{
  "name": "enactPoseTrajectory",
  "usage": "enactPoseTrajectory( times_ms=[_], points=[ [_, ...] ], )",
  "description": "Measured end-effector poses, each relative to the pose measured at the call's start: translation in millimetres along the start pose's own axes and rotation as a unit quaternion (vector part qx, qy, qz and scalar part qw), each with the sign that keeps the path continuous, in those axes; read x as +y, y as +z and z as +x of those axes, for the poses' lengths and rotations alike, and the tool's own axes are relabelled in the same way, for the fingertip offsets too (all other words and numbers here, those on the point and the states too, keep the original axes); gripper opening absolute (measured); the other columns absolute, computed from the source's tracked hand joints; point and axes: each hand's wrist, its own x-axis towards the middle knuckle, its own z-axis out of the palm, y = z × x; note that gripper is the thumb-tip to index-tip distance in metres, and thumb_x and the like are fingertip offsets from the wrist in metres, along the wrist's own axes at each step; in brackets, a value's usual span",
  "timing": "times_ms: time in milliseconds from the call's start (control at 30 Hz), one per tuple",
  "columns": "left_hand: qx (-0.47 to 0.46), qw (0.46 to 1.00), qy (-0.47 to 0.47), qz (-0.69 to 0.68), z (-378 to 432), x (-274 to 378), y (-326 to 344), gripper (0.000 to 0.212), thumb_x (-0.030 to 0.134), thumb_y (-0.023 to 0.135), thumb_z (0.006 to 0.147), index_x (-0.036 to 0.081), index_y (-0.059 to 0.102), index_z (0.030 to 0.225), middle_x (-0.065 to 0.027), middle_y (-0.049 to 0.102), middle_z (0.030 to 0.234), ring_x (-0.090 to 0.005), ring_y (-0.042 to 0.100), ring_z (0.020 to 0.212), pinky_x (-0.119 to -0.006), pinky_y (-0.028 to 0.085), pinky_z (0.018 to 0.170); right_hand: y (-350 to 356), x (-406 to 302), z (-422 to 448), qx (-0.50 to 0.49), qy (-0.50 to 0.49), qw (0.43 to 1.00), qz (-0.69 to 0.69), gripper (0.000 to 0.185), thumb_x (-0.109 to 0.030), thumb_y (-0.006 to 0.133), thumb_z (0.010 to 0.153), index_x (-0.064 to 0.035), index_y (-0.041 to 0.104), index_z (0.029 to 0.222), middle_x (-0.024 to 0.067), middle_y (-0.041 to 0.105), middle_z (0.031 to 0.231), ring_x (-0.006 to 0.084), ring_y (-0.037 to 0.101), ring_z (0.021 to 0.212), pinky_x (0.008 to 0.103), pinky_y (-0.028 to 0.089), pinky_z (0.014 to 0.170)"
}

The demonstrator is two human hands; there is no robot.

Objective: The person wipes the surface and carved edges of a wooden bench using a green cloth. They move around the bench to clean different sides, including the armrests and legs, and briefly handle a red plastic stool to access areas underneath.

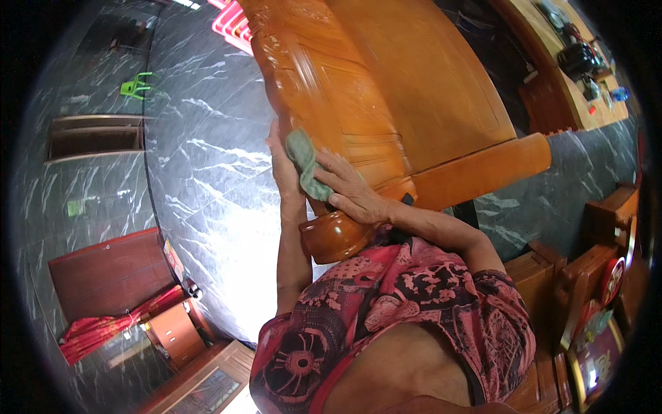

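Note:
A crumpled green cloth (310, 168) lies between my hands, against the carved backrest of a glossy brown wooden bench (331, 93). My right hand (354, 191) is pressed on the cloth, its fingers spread over the carved wood. Along the outer edge of the backrest, my left hand (286, 168) stands upright with its palm side beside the cloth; how far its fingers close on the edge or the cloth is unclear. Just below the hands is the bench's rounded, polished armrest end (336, 237). A bit of green shows beyond my right fingers.
Pink plastic stools (235, 26) stand beyond the backrest. A cluttered wooden table (579, 98) is at the upper right. More carved wooden furniture (538, 274) stands at the right. A small green chair (135, 86) is far left, by dark marbled tiles.

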Motion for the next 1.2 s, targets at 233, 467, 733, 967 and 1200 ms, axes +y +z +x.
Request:
enactPoseTrajectory(
  times_ms=[233,467,733,967,1200],
  points=[
    [-0.001,1.0,0.017,-0.003,5,-2,-1,0.076,0.063,0.022,0.096,0.006,0.027,0.148,-0.0113,0.037,0.146,-0.0242,0.038,0.132,-0.036,0.031,0.11,-1,13,14,-0.018,-0.045,0.999,0.012,0.061,-0.036,0.038,0.097,-0.006,0.024,0.148,0.02,0.011,0.156,0.0401,0.006,0.144,0.054,0.003,0.115],
    [-0.02,0.997,0.061,0.032,5,-2,-2,0.083,0.065,0.02,0.095,0.001,0.021,0.148,-0.013,0.03,0.15,-0.025,0.03,0.137,-0.035,0.024,0.113,-14,60,75,0.043,-0.061,0.997,0.005,0.062,-0.036,0.04,0.095,0.0,0.027,0.144,0.024,0.015,0.152,0.0429,0.012,0.142,0.0545,0.008,0.114],
    [0.045,0.956,0.115,0.265,18,-16,-15,0.078,0.061,0.019,0.097,0.001,0.029,0.145,-0.0157,0.031,0.15,-0.027,0.027,0.139,-0.037,0.02,0.114,-29,151,169,0.136,-0.082,0.974,-0.159,0.055,-0.036,0.04,0.097,0.0052,0.038,0.133,0.0294,0.033,0.139,0.0473,0.033,0.127,0.0463,0.029,0.106],
    [0.038,0.946,0.172,0.273,16,-13,-12,0.073,0.056,0.023,0.099,0.0,0.031,0.143,-0.0161,0.035,0.145,-0.0274,0.033,0.134,-0.037,0.025,0.111,-25,163,187,0.208,-0.045,0.97,-0.117,0.042,-0.027,0.039,0.099,0.0065,0.046,0.122,0.031,0.044,0.123,0.0483,0.042,0.114,0.0471,0.035,0.098],
    [-0.006,0.956,0.22,0.194,18,-19,-14,0.068,0.052,0.027,0.1,-0.002,0.033,0.142,-0.0166,0.04,0.141,-0.0278,0.038,0.129,-0.037,0.029,0.108,0,92,114,0.18,0.01,0.984,-0.004,0.055,-0.032,0.037,0.101,0.007,0.032,0.139,0.0307,0.03,0.143,0.044,0.026,0.135,0.044,0.022,0.112]
  ],
)
